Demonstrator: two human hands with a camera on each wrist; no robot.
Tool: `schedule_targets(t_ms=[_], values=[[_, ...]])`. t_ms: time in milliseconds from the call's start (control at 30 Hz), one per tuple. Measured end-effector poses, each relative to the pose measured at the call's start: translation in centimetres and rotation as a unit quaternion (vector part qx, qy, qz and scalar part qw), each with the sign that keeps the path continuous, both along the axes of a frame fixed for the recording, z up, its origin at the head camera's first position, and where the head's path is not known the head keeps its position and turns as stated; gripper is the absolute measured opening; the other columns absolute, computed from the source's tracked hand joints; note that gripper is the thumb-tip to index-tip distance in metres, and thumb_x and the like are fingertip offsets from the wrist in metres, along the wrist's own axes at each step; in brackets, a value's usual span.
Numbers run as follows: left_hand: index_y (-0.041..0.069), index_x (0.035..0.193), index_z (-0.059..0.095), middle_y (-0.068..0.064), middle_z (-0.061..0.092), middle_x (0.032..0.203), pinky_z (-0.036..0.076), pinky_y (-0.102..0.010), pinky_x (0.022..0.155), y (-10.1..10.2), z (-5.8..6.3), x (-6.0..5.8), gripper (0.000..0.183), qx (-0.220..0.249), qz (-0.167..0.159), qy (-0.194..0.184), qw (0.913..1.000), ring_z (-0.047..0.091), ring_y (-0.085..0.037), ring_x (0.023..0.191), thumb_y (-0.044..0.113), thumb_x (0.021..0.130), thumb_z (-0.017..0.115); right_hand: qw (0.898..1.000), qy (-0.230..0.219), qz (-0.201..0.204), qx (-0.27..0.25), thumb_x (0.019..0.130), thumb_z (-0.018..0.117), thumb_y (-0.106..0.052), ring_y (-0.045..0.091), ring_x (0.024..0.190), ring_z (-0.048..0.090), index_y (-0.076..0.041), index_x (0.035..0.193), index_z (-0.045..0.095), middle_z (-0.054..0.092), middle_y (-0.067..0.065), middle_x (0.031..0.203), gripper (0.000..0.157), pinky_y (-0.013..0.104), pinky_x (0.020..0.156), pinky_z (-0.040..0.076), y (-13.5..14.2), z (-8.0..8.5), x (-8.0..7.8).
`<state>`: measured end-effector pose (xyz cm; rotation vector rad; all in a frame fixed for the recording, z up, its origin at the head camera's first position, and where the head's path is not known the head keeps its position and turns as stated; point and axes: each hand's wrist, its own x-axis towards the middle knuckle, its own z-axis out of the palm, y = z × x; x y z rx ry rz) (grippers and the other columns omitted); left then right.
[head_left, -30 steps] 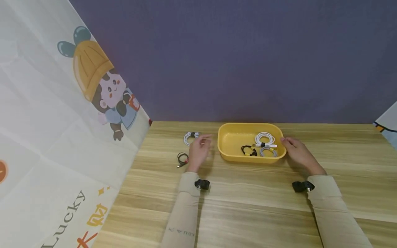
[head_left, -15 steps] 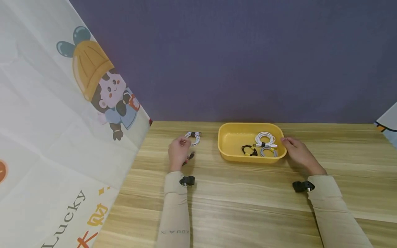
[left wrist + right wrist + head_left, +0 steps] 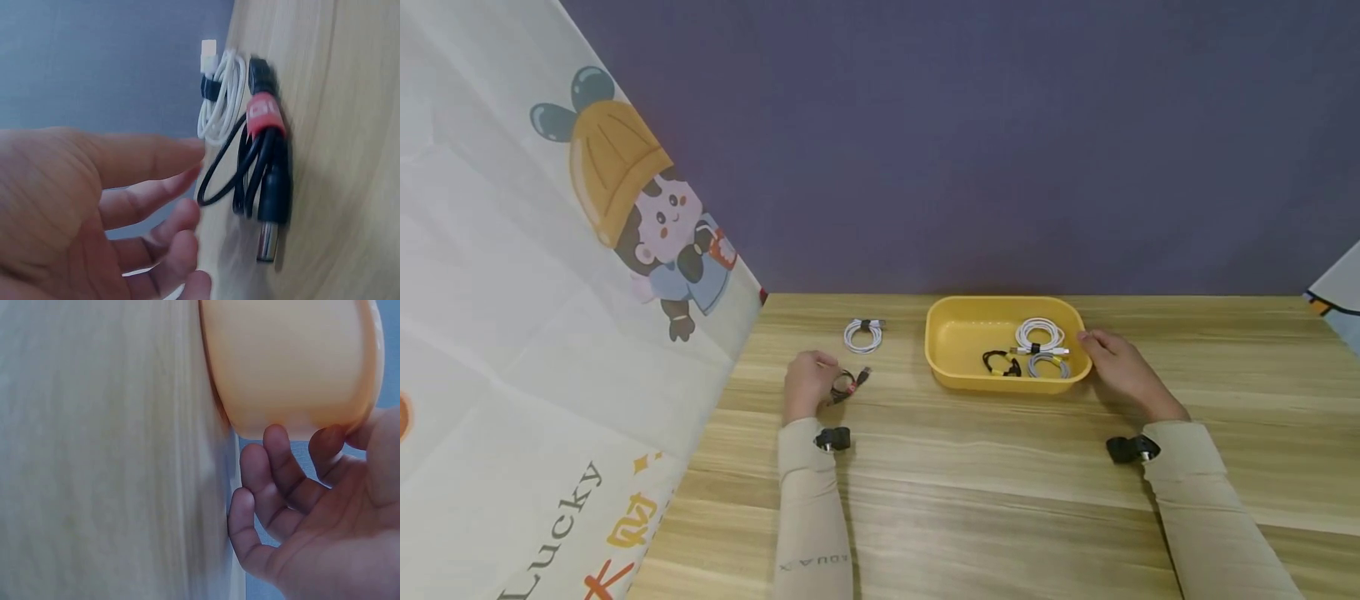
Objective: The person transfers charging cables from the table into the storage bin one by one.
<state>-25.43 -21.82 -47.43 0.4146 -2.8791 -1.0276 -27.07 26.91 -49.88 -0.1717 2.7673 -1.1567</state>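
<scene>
A coiled black cable with a red tie (image 3: pixel 265 115) lies on the table at the left. My left hand (image 3: pixel 808 383) is just left of it, thumb and fingers loosely bent beside its loop. In the left wrist view no finger is wrapped round the cable; whether a fingertip touches it is hard to tell. Behind lies a coiled white cable (image 3: pixel 863 336) with a black tie. My right hand (image 3: pixel 1120 367) holds the right end of a yellow plastic basket (image 3: pixel 955 381), thumb at the rim and fingers against the outer wall (image 3: pixel 287 375).
Inside the basket are a white cable (image 3: pixel 1040 333), a grey cable (image 3: pixel 1048 367) and a black cable with yellow ties (image 3: pixel 1002 364), all coiled. A dark blue partition (image 3: pixel 962 150) stands along the table's back edge. A printed white sheet (image 3: pixel 512 292) borders the left.
My left hand has moved left and toward me, from near the white cable to the left side of the black cable, which is turned differently now. My right hand stays on the basket.
</scene>
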Motion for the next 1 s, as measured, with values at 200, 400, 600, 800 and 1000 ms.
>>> schedule_targets(t_ms=[200, 400, 600, 800, 1000], values=[[0.008, 0.102, 0.077, -0.013, 0.077, 0.108, 0.057, -0.039, 0.076, -0.4, -0.2, 0.2, 0.019, 0.003, -0.004, -0.032, 0.9995, 0.070, -0.028, 0.088, 0.014, 0.083, 0.075, 1.000, 0.005, -0.006, -0.003, 0.111, 0.023, -0.050, 0.036, 0.107, 0.053, 0.004, 0.137, 0.053, 0.059, 0.025, 0.119, 0.068, 0.038, 0.083, 0.043, -0.1, 0.1, 0.0], [0.009, 0.099, 0.076, -0.011, 0.077, 0.105, 0.051, -0.030, 0.064, -0.6, -0.7, 0.2, 0.018, 0.001, 0.008, -0.028, 0.9996, 0.068, -0.024, 0.079, 0.012, 0.081, 0.075, 1.000, 0.009, -0.006, -0.003, 0.111, 0.024, -0.051, 0.032, 0.099, 0.054, 0.002, 0.129, 0.057, 0.060, 0.021, 0.109, 0.065, 0.035, 0.079, 0.042, -0.1, 0.2, 0.1], [0.009, 0.098, 0.076, -0.013, 0.077, 0.102, 0.048, -0.027, 0.057, -0.7, -1.0, 0.1, 0.018, 0.005, 0.020, -0.033, 0.9992, 0.067, -0.023, 0.074, 0.010, 0.081, 0.075, 1.000, 0.009, -0.006, -0.006, 0.111, 0.025, -0.050, 0.033, 0.102, 0.054, 0.002, 0.132, 0.057, 0.061, 0.022, 0.112, 0.064, 0.035, 0.080, 0.042, -0.2, 0.2, 0.2], [0.010, 0.097, 0.077, -0.013, 0.077, 0.102, 0.052, -0.032, 0.067, -0.5, -1.2, 0.1, 0.018, 0.000, 0.027, -0.032, 0.9991, 0.069, -0.028, 0.083, 0.008, 0.080, 0.073, 1.000, 0.007, -0.004, -0.015, 0.111, 0.024, -0.052, 0.033, 0.105, 0.054, 0.002, 0.135, 0.055, 0.060, 0.023, 0.118, 0.066, 0.037, 0.083, 0.043, -0.1, 0.1, 0.3], [0.010, 0.096, 0.077, -0.013, 0.077, 0.101, 0.053, -0.035, 0.070, -0.5, -1.3, 0.1, 0.019, -0.005, 0.022, -0.027, 0.9994, 0.069, -0.030, 0.086, 0.007, 0.078, 0.071, 1.000, -0.015, -0.007, -0.010, 0.109, 0.022, -0.056, 0.038, 0.114, 0.052, 0.002, 0.142, 0.050, 0.057, 0.026, 0.128, 0.071, 0.046, 0.088, 0.045, -0.1, 0.2, 0.5]])
